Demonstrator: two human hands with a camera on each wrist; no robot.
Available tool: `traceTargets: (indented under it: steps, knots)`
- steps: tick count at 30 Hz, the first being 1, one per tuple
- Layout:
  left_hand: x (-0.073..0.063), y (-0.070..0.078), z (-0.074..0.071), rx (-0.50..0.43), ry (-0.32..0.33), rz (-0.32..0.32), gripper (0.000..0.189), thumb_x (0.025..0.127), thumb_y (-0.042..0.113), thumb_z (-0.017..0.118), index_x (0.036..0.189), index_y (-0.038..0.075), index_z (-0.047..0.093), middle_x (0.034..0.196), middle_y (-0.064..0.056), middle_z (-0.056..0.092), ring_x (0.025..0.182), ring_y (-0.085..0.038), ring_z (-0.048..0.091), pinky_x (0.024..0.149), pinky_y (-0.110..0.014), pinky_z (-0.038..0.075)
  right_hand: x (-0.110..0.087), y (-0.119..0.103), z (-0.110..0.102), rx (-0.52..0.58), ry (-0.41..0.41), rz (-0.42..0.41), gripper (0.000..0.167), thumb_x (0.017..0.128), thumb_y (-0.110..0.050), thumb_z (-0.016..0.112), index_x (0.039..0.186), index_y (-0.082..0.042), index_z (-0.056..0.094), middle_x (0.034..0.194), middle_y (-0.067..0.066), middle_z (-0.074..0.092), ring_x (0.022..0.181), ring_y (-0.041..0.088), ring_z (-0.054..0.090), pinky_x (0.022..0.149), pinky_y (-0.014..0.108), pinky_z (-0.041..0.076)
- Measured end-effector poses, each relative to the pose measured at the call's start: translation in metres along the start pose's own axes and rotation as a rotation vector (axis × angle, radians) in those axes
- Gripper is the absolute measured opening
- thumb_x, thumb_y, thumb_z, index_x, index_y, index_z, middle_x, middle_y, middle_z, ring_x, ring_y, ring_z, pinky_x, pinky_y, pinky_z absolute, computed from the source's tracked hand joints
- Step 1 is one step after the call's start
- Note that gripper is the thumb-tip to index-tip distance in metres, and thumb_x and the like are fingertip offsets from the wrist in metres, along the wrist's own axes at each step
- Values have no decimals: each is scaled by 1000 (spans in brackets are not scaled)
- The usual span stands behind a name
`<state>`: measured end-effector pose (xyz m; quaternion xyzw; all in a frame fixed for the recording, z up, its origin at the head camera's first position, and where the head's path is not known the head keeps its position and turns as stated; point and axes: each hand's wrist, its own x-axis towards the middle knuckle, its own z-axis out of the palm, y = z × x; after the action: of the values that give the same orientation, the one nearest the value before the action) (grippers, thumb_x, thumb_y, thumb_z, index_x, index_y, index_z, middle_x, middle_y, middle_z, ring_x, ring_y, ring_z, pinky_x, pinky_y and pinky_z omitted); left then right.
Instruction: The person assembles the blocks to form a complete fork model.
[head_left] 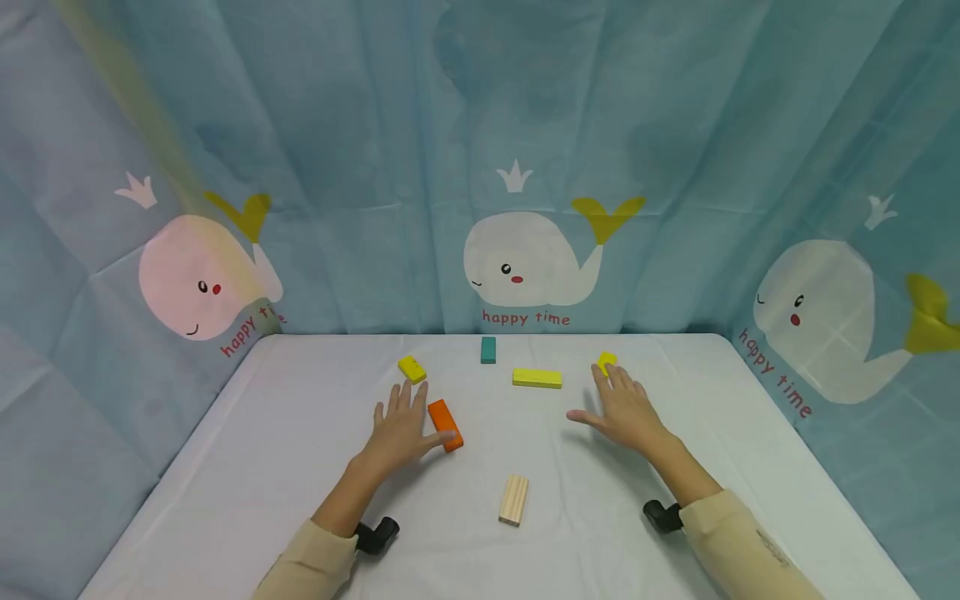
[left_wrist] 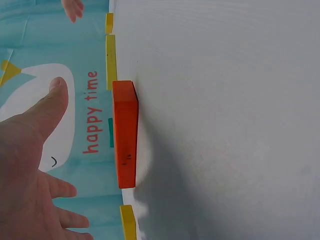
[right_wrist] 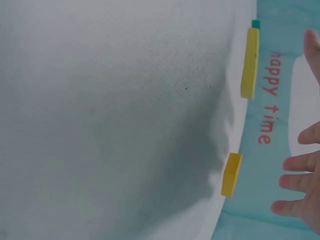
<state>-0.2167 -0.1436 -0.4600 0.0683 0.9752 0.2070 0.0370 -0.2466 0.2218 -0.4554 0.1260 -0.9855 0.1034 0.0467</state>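
Observation:
My left hand hovers above the white table with fingers spread. Its thumb overlaps the orange block in the head view, while the left wrist view shows that block standing apart from the hand. Just beyond the left fingertips lies a small yellow block. My right hand is also raised, fingers spread and holding nothing. Its fingertips partly cover another small yellow block in the head view; in the right wrist view this yellow block sits on the table, away from the fingers.
A long yellow block and a teal block lie toward the table's far edge. Nearer, between the forearms, is a plain wooden block with lengthwise lines. A blue curtain printed with whales hangs around the white table.

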Motion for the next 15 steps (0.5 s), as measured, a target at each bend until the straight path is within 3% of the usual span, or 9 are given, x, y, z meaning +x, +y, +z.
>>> traceTargets:
  steps: [15]
  knots:
    - [11, 4, 9, -6, -20, 6, 111, 76, 60, 74, 154, 1, 22, 159, -29, 15, 148, -44, 16, 115, -68, 14, 28, -7, 1, 60, -48, -53, 101, 82, -61, 66, 150, 4, 29, 151, 31, 34, 141, 47, 31, 111, 63, 29]
